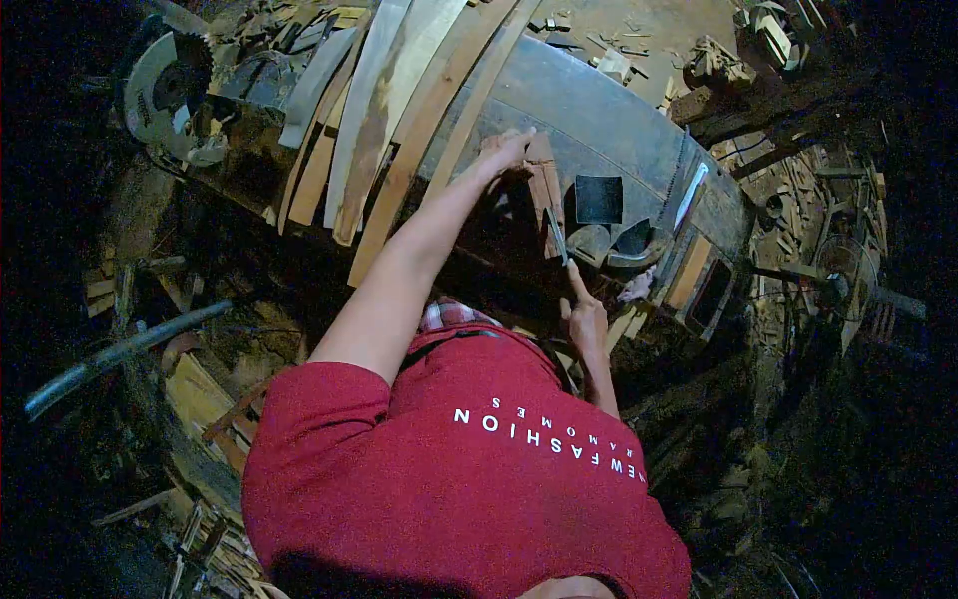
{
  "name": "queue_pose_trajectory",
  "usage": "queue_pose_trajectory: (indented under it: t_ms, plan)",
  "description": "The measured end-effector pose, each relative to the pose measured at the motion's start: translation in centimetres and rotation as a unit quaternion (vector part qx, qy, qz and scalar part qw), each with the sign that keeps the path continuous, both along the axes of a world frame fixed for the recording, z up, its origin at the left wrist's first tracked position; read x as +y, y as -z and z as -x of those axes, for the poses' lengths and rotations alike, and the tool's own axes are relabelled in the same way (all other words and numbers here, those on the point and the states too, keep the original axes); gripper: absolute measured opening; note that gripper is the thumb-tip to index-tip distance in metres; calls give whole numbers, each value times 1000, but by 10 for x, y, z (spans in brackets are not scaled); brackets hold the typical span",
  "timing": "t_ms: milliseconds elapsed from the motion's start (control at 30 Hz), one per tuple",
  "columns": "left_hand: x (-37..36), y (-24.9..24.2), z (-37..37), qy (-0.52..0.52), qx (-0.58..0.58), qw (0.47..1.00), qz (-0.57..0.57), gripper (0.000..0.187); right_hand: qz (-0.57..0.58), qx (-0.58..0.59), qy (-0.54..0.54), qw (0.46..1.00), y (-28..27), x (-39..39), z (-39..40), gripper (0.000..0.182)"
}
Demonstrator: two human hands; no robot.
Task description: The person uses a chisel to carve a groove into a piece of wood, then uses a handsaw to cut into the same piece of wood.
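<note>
A short reddish-brown wooden piece lies near the front edge of the metal-topped bench. My left hand is closed at its far left end, fingers curled against it. Close to my body, my right hand grips a thin metal tool, with the index finger stretched along it. The tool's narrow blade lies over the near end of the wood; its exact kind I cannot make out. Just right of the wood sits a dark square pad, with a curved wooden block below it.
Long curved wooden strips lie across the bench's left side and overhang its front. A toothed circular saw blade stands at the far left. A handsaw rests on the right. A metal pipe juts out at left; wood scraps litter the floor.
</note>
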State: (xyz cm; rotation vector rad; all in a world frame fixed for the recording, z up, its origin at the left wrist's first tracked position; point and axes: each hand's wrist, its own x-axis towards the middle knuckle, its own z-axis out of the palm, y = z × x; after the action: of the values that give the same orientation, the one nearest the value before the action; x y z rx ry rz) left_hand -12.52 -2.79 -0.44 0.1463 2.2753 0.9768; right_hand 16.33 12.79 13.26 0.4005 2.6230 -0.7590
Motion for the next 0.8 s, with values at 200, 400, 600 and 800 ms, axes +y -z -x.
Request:
queue_pose_trajectory:
  t_ms: [200, 400, 600, 800]
  plan:
    - [3, 41, 8, -31, 77, 996, 20, 64, 22, 43, 10, 999, 0, -4, -2, 69]
    - [-1, -7, -8, -32, 82, 996, 12, 65, 3, 19, -16, 1000, -11, -2, 5, 68]
    - [7, 50, 4, -93, 87, 992, 26, 68, 6, 93, -32, 995, 23, -5, 35, 68]
    - [0, -39, -22, -67, 58, 996, -20, 60, -27, 26, -43, 998, 9, -4, 19, 71]
